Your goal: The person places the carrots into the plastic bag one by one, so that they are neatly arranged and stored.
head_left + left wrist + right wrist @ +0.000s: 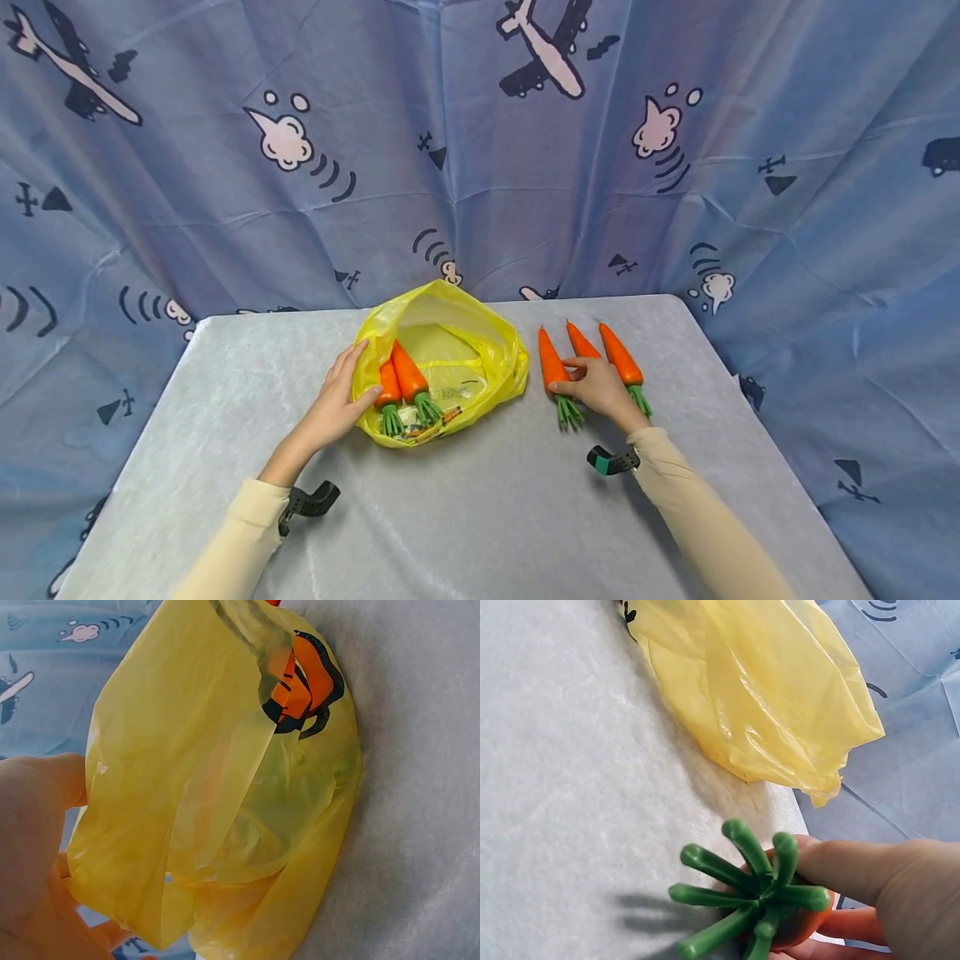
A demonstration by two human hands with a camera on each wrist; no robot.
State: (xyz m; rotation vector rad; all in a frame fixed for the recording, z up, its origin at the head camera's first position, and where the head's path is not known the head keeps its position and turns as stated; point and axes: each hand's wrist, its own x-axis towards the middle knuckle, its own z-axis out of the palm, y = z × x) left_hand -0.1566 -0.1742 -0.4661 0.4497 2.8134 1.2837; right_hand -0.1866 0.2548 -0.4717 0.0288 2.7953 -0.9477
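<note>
**Right hand (pixel 600 387) pinches a carrot (pixel 551 367); left hand (pixel 330 408) holds the bag (pixel 504 367) open**

The bag sits by the middle of the table's (pixel 450 517) far edge, its mouth toward the near edge. Two carrots, a left one (pixel 387 385) and a right one (pixel 408 373), lie inside. The left hand's thumb and fingers grip the rim on the side toward the table's left edge.

Toward the far right corner are three more: the pinched carrot, closest to the bag; a middle one (pixel 579 340), partly hidden by the hand; and an outer one (pixel 619 354). Thumb and fingers close round the first; whether it is off the table, I cannot tell.

The step looks like bagging carrots, at the grasp. Next seems to call for a lift clear of the rim, the mouth held wide.
</note>
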